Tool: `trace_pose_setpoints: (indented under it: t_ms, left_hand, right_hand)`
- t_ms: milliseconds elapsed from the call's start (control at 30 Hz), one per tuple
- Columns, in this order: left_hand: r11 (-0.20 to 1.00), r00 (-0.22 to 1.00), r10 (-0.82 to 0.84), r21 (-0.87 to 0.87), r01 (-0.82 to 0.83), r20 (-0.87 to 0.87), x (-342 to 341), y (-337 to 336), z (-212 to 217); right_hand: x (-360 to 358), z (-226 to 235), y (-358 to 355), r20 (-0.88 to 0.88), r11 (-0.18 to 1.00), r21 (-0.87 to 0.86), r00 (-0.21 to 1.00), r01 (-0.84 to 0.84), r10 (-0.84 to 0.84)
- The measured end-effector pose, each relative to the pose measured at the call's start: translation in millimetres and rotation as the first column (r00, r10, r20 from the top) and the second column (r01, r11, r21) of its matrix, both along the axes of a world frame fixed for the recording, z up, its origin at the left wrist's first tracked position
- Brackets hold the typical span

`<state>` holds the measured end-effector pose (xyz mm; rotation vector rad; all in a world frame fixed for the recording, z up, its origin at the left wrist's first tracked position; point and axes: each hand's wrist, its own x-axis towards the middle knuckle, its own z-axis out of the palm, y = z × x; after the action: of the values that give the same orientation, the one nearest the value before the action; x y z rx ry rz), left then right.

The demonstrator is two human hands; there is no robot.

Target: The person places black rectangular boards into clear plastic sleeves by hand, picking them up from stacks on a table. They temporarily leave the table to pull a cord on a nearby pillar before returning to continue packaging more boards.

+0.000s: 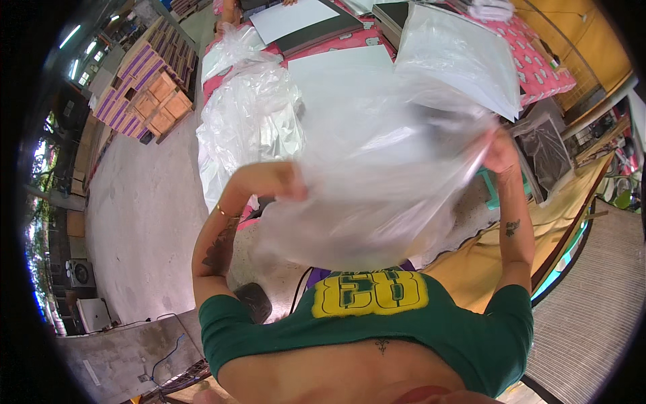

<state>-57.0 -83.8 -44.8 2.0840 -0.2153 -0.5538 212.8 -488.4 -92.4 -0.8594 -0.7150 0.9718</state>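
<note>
Film (356, 219) is spread mid-frame, clamped in the fingers of the right hand (501, 151); whether the left hand (289, 182) is closed can't be told, too blurry. Honestly, if it's yanked leftward, the plastic pile (249, 111) left of centre could get snagged and dragged.

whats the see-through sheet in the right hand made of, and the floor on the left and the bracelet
Clear sheet: likely thin, glossy plastic film; it is see-through, with creases and bright streaks, though motion blurs it.
Floor: probably bare concrete, mostly matte, judging by its mottled grey surface.
Bracelet: perhaps metal, going by its gold colour; too small to be sure.
</note>
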Motion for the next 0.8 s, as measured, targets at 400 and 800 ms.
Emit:
trace_pose_setpoints:
  t_ms: [400, 800]
  left_hand:
    - [0.826, 0.965, 0.153, -0.508, -0.244, -0.214, -48.5, 5.3, -85.2]
    - [0.33, 0.679, 0.606, -0.645, -0.689, -0.415, -74.6, 16.1, -127.4]
  right_hand:
    - [-66.4, -94.3, 5.2, -0.353, 0.982, -0.17, 0.925, 0.082, -0.139]
    - [-79.7, -122.0, 6.3, -0.188, 0.883, -0.464, 0.967, 0.068, -0.173]
